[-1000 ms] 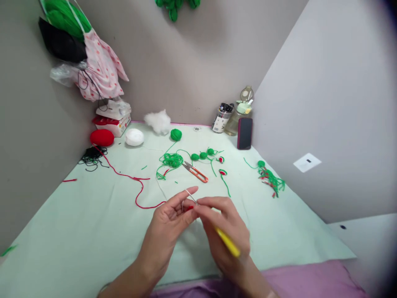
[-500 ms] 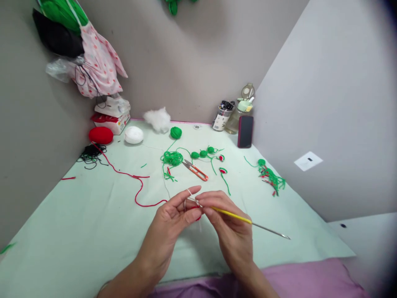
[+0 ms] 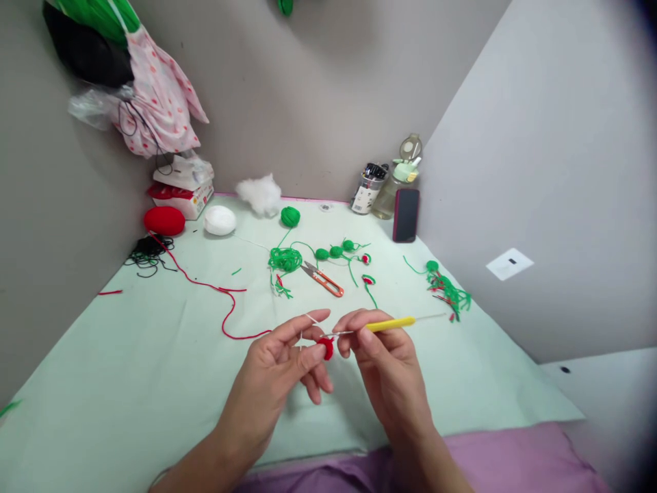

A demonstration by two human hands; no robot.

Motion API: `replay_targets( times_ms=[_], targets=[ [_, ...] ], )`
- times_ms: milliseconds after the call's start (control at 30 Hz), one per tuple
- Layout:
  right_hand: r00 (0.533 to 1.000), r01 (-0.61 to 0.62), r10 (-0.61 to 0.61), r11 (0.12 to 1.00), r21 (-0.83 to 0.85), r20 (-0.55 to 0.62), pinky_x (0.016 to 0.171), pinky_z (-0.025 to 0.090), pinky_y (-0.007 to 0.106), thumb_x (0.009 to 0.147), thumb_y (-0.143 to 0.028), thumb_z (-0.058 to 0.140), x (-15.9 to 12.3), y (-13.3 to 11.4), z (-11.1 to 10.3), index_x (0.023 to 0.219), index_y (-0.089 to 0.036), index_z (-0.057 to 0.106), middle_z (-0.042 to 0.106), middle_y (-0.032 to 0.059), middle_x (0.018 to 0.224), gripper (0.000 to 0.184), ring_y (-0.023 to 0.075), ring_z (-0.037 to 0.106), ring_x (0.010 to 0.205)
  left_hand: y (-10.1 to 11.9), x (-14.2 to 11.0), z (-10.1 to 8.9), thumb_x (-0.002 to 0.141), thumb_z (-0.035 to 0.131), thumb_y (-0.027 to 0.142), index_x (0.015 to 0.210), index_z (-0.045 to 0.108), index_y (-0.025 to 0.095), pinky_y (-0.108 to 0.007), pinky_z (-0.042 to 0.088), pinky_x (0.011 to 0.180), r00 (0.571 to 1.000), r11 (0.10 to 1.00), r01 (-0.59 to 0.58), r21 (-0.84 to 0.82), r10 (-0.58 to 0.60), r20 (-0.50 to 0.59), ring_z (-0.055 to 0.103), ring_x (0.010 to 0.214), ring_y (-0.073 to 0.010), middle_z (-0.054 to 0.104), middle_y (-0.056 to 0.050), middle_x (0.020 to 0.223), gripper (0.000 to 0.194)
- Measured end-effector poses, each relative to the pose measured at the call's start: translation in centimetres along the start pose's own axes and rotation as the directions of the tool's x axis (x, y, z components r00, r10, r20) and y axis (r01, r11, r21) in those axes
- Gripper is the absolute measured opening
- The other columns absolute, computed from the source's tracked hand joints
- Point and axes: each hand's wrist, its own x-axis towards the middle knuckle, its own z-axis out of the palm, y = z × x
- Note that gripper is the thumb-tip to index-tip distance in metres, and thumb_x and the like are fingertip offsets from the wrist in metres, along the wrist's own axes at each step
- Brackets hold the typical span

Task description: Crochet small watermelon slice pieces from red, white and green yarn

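Between thumb and fingers, my left hand [image 3: 280,366] pinches a small round piece of red crochet [image 3: 327,348]. White yarn [image 3: 311,318] loops over its raised index finger. My right hand [image 3: 387,363] is closed around the yellow handle of a crochet hook [image 3: 391,324], whose thin metal tip meets the top of the red piece. The hook's other metal end points right. Red yarn [image 3: 233,322] runs from beside my left hand back to a red ball [image 3: 164,221]. A white ball of yarn [image 3: 220,220] lies near it.
Beyond my hands lie orange thread snips [image 3: 326,281], a green yarn tangle [image 3: 285,259], a green ball [image 3: 290,217] and small green crocheted pieces [image 3: 335,251]. Yarn scraps [image 3: 449,291] lie right. At the back stand a phone [image 3: 406,216], bottle [image 3: 393,192] and pen cup [image 3: 367,192].
My right hand has turned the hook from slanting down to the right to nearly level, its handle now higher. The red piece shows more, and my left hand's lower fingers have spread out.
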Motion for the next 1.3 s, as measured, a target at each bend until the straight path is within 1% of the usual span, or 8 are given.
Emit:
replay_targets(
  times_ms=[233, 433, 700, 900, 1033, 1167, 1233, 1300],
  targets=[
    [0.997, -0.001, 0.000, 1.000, 0.005, 0.076, 0.062, 0.060, 0.031, 0.098, -0.041, 0.074, 0.0, -0.1, -0.4, 0.090, -0.021, 0.073, 0.077, 0.0054, 0.084, 0.021, 0.0162, 0.067, 0.063, 0.6, -0.2, 0.1, 0.082, 0.093, 0.035, 0.110, 0.088, 0.027, -0.024, 0.059, 0.077, 0.999, 0.996, 0.038, -0.081, -0.038, 0.003, 0.074, 0.075, -0.0131, 0.073, -0.001, 0.091, 0.030],
    [0.983, 0.130, -0.121, 0.990, -0.058, 0.138, 0.070, 0.062, 0.031, 0.104, -0.030, 0.067, -0.6, -0.3, -1.1, 0.099, -0.023, 0.077, 0.080, 0.0067, 0.094, 0.013, 0.0174, 0.072, 0.076, 0.3, -0.1, -0.1, 0.086, 0.089, 0.037, 0.113, 0.087, 0.028, -0.027, 0.060, 0.081, 1.000, 1.000, -0.018, 0.000, 0.018, 0.000, 0.073, 0.076, -0.0143, 0.070, 0.001, 0.085, 0.029],
    [0.948, 0.299, -0.259, 0.924, -0.240, 0.184, 0.075, 0.062, 0.030, 0.107, -0.020, 0.059, -1.3, -1.3, -0.8, 0.105, -0.024, 0.076, 0.079, 0.0055, 0.097, 0.018, 0.0172, 0.072, 0.085, 0.0, -0.3, -0.3, 0.091, 0.084, 0.034, 0.115, 0.085, 0.032, -0.025, 0.059, 0.084, 0.996, 0.994, -0.087, 0.069, 0.086, 0.011, 0.074, 0.080, -0.0137, 0.069, 0.003, 0.086, 0.024],
    [0.885, 0.456, -0.340, 0.771, -0.445, 0.318, 0.083, 0.064, 0.034, 0.104, -0.008, 0.056, -1.5, -1.8, -1.0, 0.114, -0.022, 0.073, 0.080, 0.0076, 0.102, 0.024, 0.0206, 0.075, 0.096, -0.1, -0.3, -0.3, 0.090, 0.085, 0.030, 0.116, 0.084, 0.030, -0.026, 0.060, 0.081, 0.991, 0.984, -0.126, 0.125, 0.130, -0.028, 0.075, 0.080, -0.0156, 0.072, 0.003, 0.083, 0.026],
    [0.806, 0.591, -0.405, 0.598, -0.542, 0.432, 0.081, 0.065, 0.030, 0.100, 0.002, 0.055, -2.0, -1.6, -0.8, 0.121, -0.021, 0.071, 0.081, 0.0091, 0.108, 0.035, 0.0187, 0.077, 0.097, -0.4, -0.4, -0.1, 0.086, 0.089, 0.030, 0.112, 0.085, 0.031, -0.025, 0.059, 0.082, 0.989, 0.987, -0.136, 0.086, 0.140, -0.040, 0.072, 0.077, -0.0134, 0.071, 0.004, 0.080, 0.027],
    [0.744, 0.656, -0.492, 0.407, -0.636, 0.452, 0.083, 0.068, 0.034, 0.099, 0.000, 0.060, -2.8, 0.1, -1.2, 0.134, -0.024, 0.072, 0.080, 0.0111, 0.119, 0.044, 0.0223, 0.078, 0.104, -0.7, -0.3, 0.2, 0.082, 0.093, 0.033, 0.114, 0.085, 0.032, -0.023, 0.056, 0.080, 0.996, 0.997, -0.083, -0.004, 0.083, -0.040, 0.068, 0.077, -0.0118, 0.070, 0.004, 0.082, 0.033],
    [0.728, 0.672, -0.514, 0.401, -0.623, 0.454, 0.083, 0.068, 0.036, 0.099, -0.001, 0.061, -2.9, 0.8, -1.4, 0.137, -0.025, 0.072, 0.080, 0.0116, 0.120, 0.046, 0.0236, 0.078, 0.105, -0.8, -0.2, 0.2, 0.083, 0.092, 0.035, 0.117, 0.085, 0.031, -0.023, 0.054, 0.080, 0.998, 0.998, -0.056, -0.020, 0.056, -0.030, 0.066, 0.077, -0.0117, 0.069, 0.004, 0.082, 0.035],
    [0.737, 0.668, -0.520, 0.460, -0.585, 0.432, 0.084, 0.068, 0.036, 0.099, -0.001, 0.061, -2.7, 1.0, -1.4, 0.136, -0.025, 0.073, 0.080, 0.0112, 0.118, 0.045, 0.0233, 0.078, 0.104, -0.9, 0.0, 0.1, 0.087, 0.088, 0.040, 0.118, 0.084, 0.030, -0.024, 0.052, 0.080, 0.999, 0.999, -0.042, -0.005, 0.042, -0.032, 0.063, 0.075, -0.0116, 0.068, 0.004, 0.080, 0.033]
  ],
)
